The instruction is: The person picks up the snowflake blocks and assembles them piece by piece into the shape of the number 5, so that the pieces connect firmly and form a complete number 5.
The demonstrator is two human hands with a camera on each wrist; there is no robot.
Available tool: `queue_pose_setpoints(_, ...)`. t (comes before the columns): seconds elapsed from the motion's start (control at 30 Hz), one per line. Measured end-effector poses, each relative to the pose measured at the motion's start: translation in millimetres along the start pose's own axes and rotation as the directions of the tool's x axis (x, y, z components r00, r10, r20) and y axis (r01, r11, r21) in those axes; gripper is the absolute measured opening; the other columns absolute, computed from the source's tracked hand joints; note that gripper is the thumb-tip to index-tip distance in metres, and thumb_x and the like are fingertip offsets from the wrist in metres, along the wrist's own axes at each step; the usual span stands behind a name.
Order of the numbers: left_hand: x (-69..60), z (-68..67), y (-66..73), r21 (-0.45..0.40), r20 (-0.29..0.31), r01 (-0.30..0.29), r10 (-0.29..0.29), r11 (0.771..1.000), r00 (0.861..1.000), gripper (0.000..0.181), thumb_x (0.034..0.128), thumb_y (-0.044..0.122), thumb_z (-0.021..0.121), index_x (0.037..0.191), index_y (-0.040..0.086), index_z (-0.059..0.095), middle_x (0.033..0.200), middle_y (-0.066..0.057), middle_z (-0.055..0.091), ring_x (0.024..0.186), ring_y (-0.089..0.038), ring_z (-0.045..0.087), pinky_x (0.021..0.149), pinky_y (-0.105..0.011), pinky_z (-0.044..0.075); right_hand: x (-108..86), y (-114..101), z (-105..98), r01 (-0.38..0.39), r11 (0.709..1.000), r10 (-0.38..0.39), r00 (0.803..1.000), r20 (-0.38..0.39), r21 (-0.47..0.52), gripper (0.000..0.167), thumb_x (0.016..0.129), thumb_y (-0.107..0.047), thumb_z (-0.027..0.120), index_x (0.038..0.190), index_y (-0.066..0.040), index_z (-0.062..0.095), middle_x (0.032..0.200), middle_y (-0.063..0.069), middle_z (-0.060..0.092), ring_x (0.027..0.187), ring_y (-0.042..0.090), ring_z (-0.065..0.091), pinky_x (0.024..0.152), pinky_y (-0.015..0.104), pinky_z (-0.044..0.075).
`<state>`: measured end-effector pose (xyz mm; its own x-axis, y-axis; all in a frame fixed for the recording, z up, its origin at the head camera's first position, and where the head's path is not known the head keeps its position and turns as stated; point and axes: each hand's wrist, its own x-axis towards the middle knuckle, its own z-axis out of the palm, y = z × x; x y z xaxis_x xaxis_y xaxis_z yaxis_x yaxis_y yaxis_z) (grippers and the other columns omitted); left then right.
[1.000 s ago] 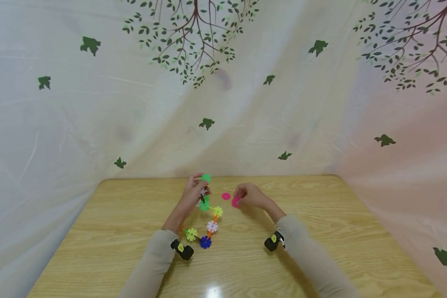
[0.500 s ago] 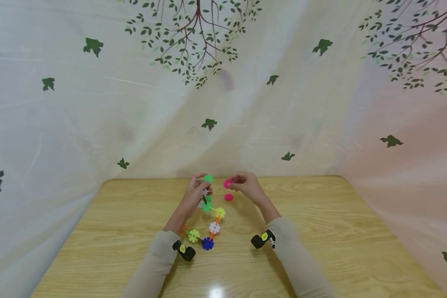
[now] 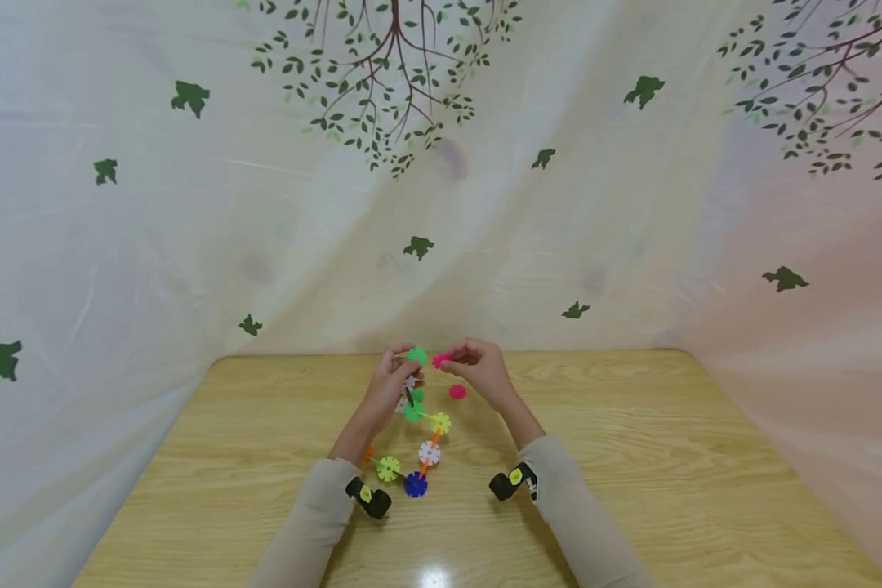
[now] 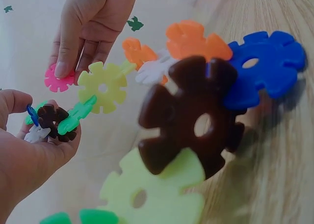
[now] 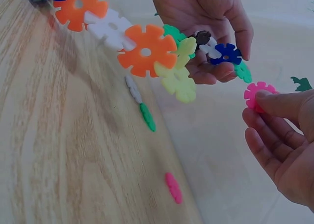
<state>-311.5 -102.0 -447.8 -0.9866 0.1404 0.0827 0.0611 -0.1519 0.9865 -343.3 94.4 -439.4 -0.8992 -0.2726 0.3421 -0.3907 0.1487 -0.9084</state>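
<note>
Several notched plastic discs, linked edge to edge, form a multicoloured chain. My left hand [image 3: 382, 392] grips one end of it, where a green disc [image 3: 416, 356], a blue disc [image 5: 226, 54] and a brown disc [image 4: 53, 120] show at the fingers. From there the chain hangs down past a yellow disc [image 3: 440, 423], a white disc [image 3: 429, 453] and a dark blue disc [image 3: 415, 484]. Between thumb and fingers my right hand [image 3: 481, 376] pinches a pink disc [image 5: 259, 95]. A small gap separates that pink disc from the green end disc in the right wrist view.
A loose pink disc [image 3: 457, 392] lies on the wooden table [image 3: 632, 457] below my right hand. White and green discs [image 5: 147, 117] lie close together on the table in the right wrist view. Behind the table hangs a pale cloth [image 3: 323, 245] printed with leaves.
My right hand has lifted the pink disc from near the tabletop and brought it up and left, close to the green end disc. My left hand has kept its hold on the chain.
</note>
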Motion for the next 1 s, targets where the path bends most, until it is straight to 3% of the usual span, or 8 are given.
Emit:
queue_pose_setpoints(0.27,0.4,0.4,-1.5,0.026,0.015,-0.008,0.007,1.000,1.000,0.038,0.1070,0.013,0.048,0.143,0.001,0.041,0.095,-0.004,0.056,0.086,-0.016,0.059,0.090,-0.041,0.055,-8.5,-26.9,-1.1,0.024,1.000,-0.024,1.000,-0.015,-0.009,0.014,0.091,0.005,0.072,0.100,0.016,0.069,0.100,0.034,0.070,0.083,0.025,0.069,0.071,0.022,0.058)
queue_pose_setpoints(0.37,1.2,0.4,-2.8,0.040,0.018,0.000,-0.001,0.999,1.000,0.036,0.1069,0.013,0.048,0.141,0.001,0.043,0.089,-0.003,0.056,0.080,-0.014,0.060,0.084,-0.039,0.056,-11.6,-33.9,-1.2,0.048,0.999,-0.048,0.999,-0.015,-0.022,0.014,0.090,0.006,0.072,0.099,0.016,0.068,0.100,0.034,0.070,0.083,0.024,0.070,0.071,0.022,0.058)
queue_pose_setpoints(0.47,1.4,0.7,-3.6,0.049,0.025,0.007,-0.009,0.999,1.000,0.037,0.1070,0.014,0.048,0.141,0.001,0.044,0.089,-0.005,0.057,0.078,-0.014,0.060,0.082,-0.039,0.055,-8.4,-22.7,-1.3,0.057,0.998,-0.057,0.998,-0.019,-0.029,0.013,0.091,0.005,0.072,0.098,0.014,0.070,0.100,0.033,0.070,0.084,0.024,0.071,0.070,0.022,0.058)
queue_pose_setpoints(0.6,1.1,0.7,-4.6,0.050,0.041,0.023,-0.025,0.998,0.999,0.038,0.1070,0.015,0.048,0.142,0.000,0.043,0.092,-0.007,0.056,0.080,-0.015,0.060,0.085,-0.041,0.054,-2.4,-4.5,-0.9,0.048,0.999,-0.048,0.999,-0.022,-0.019,0.011,0.091,0.003,0.072,0.098,0.013,0.071,0.101,0.032,0.071,0.084,0.017,0.070,0.071,0.021,0.057)
queue_pose_setpoints(0.77,-0.2,1.2,-5.1,0.063,0.063,0.025,-0.029,0.998,0.998,0.034,0.1080,0.017,0.048,0.139,0.004,0.046,0.092,-0.004,0.056,0.082,-0.016,0.059,0.086,-0.041,0.053,-1.4,-1.9,-0.4,0.051,0.999,-0.051,0.999,-0.011,0.006,0.011,0.089,-0.001,0.075,0.095,0.009,0.073,0.098,0.029,0.072,0.082,0.006,0.069,0.075,0.022,0.059)
queue_pose_setpoints(1.0,-1.6,5.6,-5.0,0.057,0.045,0.014,-0.017,0.998,0.999,0.028,0.1067,0.012,0.050,0.134,0.005,0.050,0.095,-0.007,0.055,0.082,-0.014,0.057,0.089,-0.042,0.055,-2.0,-2.0,-0.4,0.078,0.997,-0.078,0.997,0.011,0.004,0.010,0.088,0.000,0.076,0.094,0.008,0.074,0.096,0.027,0.074,0.083,0.007,0.071,0.078,0.025,0.061)
